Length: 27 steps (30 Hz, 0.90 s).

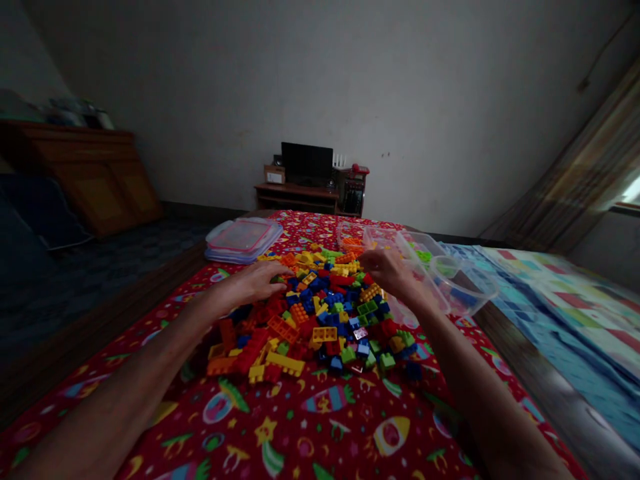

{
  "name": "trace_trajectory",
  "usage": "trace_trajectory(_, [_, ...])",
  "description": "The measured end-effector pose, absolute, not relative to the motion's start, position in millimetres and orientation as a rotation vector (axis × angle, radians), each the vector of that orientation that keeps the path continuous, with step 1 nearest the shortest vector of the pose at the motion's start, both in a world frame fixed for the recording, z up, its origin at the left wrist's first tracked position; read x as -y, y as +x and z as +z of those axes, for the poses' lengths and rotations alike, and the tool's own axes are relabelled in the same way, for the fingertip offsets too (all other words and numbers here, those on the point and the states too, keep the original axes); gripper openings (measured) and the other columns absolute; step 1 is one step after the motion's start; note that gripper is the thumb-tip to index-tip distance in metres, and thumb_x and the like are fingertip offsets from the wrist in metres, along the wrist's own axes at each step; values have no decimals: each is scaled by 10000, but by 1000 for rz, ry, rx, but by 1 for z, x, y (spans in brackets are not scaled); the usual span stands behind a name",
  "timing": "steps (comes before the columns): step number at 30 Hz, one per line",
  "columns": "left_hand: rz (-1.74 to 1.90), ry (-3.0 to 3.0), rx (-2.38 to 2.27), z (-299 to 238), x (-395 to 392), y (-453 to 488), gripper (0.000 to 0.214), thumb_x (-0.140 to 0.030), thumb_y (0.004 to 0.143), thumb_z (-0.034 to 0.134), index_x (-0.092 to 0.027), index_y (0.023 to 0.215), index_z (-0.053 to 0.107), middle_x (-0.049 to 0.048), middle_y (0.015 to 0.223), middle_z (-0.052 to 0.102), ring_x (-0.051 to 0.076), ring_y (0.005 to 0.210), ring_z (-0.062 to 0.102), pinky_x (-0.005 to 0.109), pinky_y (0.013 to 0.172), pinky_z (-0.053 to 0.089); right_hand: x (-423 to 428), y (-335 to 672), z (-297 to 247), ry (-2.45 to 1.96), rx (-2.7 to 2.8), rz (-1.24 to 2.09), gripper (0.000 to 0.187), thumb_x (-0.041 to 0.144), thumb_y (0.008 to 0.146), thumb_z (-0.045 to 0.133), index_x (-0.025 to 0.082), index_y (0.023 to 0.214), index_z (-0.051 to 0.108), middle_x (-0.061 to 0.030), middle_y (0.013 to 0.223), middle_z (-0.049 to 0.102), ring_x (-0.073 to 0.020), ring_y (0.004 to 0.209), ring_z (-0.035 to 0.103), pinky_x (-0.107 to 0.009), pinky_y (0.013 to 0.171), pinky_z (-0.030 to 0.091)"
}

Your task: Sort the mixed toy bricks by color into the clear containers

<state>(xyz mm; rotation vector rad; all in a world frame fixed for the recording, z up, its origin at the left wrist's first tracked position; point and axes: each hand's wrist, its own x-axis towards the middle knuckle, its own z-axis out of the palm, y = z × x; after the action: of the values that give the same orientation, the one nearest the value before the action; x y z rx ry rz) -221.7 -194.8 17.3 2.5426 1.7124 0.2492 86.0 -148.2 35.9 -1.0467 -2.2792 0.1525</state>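
A loose heap of toy building blocks (pixel 325 335) in red, orange, yellow, green and blue lies on the red patterned cloth (pixel 280 427). My left hand (pixel 257 281) reaches over the heap's left side, thumb and fingers apart, close to orange and blue blocks. Nothing shows in its grasp. At the heap's far right side is my right hand (pixel 387 269), its fingers curled together near yellow and orange blocks. What those fingers hold, if anything, is hidden. Just beyond and beside the right hand stand clear plastic containers (pixel 431 245), with orange blocks in one and green blocks in another.
Clear lids (pixel 245 237) are stacked at the cloth's far left. A round clear tub (pixel 475 287) with blue blocks stands at the right edge. Further off are a monitor (pixel 307 162) on a low desk, a wooden cabinet (pixel 95 177) and a bed with a patchwork cover (pixel 565 287).
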Motion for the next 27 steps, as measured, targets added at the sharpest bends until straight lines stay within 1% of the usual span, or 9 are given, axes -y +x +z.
trace_trajectory(5, [269, 2580, -1713, 15, 192, -226, 435, -347, 786, 543, -210, 1188, 638, 85, 1201, 639, 249, 1107, 570, 359, 991, 428, 171, 87, 50, -1077, 2347, 64, 194, 69, 733, 479, 160, 715, 649, -14, 640, 589, -93, 567, 465, -241, 551, 288])
trace_trajectory(8, [220, 2570, -1696, 17, 193, -225, 458, -314, 746, 590, -186, 1183, 642, 101, 1190, 638, 253, 1093, 579, 345, 973, 437, 179, 90, 57, -1078, 2382, 12, 176, 74, 746, 477, 155, 663, 610, -3, 604, 540, -80, 539, 407, -249, 538, 247])
trace_trajectory(14, [208, 2484, -1721, 26, 201, -217, 336, -245, 722, 572, -183, 1020, 715, 73, 1064, 708, 246, 998, 633, 322, 924, 461, 189, 77, 54, -1139, 2515, 6, 196, 81, 792, 465, 150, 672, 604, 1, 590, 520, -71, 508, 328, -251, 523, 205])
trace_trajectory(16, [327, 2440, -1749, 28, 202, -215, 308, -266, 743, 548, -192, 984, 724, 58, 1040, 723, 239, 972, 647, 314, 916, 465, 190, 72, 50, -1130, 2562, -16, 191, 79, 795, 472, 152, 699, 621, 0, 590, 532, -74, 505, 335, -249, 518, 205])
trace_trajectory(19, [548, 2380, -1788, 30, 203, -214, 330, -344, 804, 494, -211, 1004, 720, 43, 1047, 730, 231, 944, 661, 315, 910, 471, 187, 69, 41, -1133, 2584, -50, 199, 107, 830, 470, 153, 775, 656, -27, 630, 594, -96, 527, 424, -248, 523, 236])
trace_trajectory(21, [679, 2345, -1817, 31, 204, -212, 378, -392, 829, 465, -212, 1061, 704, 47, 1097, 718, 238, 970, 658, 327, 925, 468, 183, 67, 33, -1149, 2561, -66, 225, 138, 868, 452, 153, 846, 675, -62, 712, 650, -128, 594, 515, -248, 548, 294])
trace_trajectory(23, [788, 2319, -1824, 32, 204, -208, 417, -409, 829, 469, -205, 1127, 677, 56, 1170, 690, 251, 1038, 637, 340, 953, 456, 178, 65, 23, -1085, 2538, -66, 232, 149, 876, 468, 167, 988, 671, -96, 895, 690, -165, 754, 594, -248, 630, 375])
trace_trajectory(25, [846, 2276, -1790, 32, 205, -202, 452, -400, 826, 479, -202, 1202, 632, 62, 1189, 680, 249, 1045, 638, 348, 942, 468, 174, 60, 13, -959, 2561, -50, 295, 142, 872, 493, 197, 1128, 629, -100, 1060, 674, -183, 933, 601, -253, 748, 418])
trace_trajectory(27, [848, 2194, -1703, 30, 206, -195, 492, -375, 829, 477, -197, 1279, 568, 68, 1116, 707, 234, 939, 678, 348, 863, 513, 173, 56, 6, -886, 2613, -48, 339, 122, 875, 487, 206, 1183, 602, -98, 1088, 663, -188, 1023, 580, -255, 810, 425])
